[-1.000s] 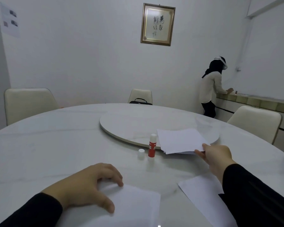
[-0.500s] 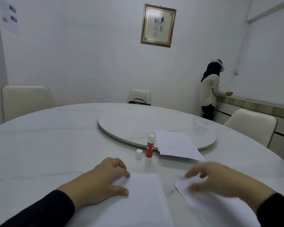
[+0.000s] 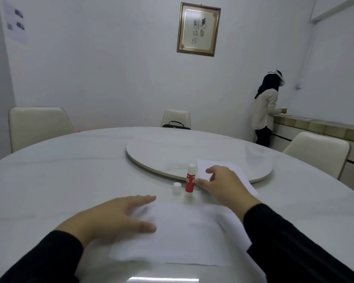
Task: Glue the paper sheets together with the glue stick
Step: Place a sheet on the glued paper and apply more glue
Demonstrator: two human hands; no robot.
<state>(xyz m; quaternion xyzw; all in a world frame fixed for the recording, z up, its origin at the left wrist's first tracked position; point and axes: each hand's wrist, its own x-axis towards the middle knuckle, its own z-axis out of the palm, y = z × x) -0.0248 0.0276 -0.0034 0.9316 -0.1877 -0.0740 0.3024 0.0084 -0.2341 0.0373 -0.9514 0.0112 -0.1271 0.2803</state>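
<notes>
On the table (image 3: pixel 49 180), seen from the head camera, the uncapped glue stick (image 3: pixel 190 178) stands upright beside its cap (image 3: pixel 176 188). The right hand (image 3: pixel 223 186) is spread open, its thumb just beside the stick — a careless reach could topple it. The left hand (image 3: pixel 114 217) is laid flat, fingers apart, on the near sheet (image 3: pixel 182 235), which could slide or crease.

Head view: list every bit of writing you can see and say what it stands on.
Glue stick: white print on the red label, too blurred to read.
Framed picture on the wall: brush calligraphy characters, not legible here.
Paper sheet on the left wall: small pictures, any print too small to read.
Nothing else carries text.
</notes>
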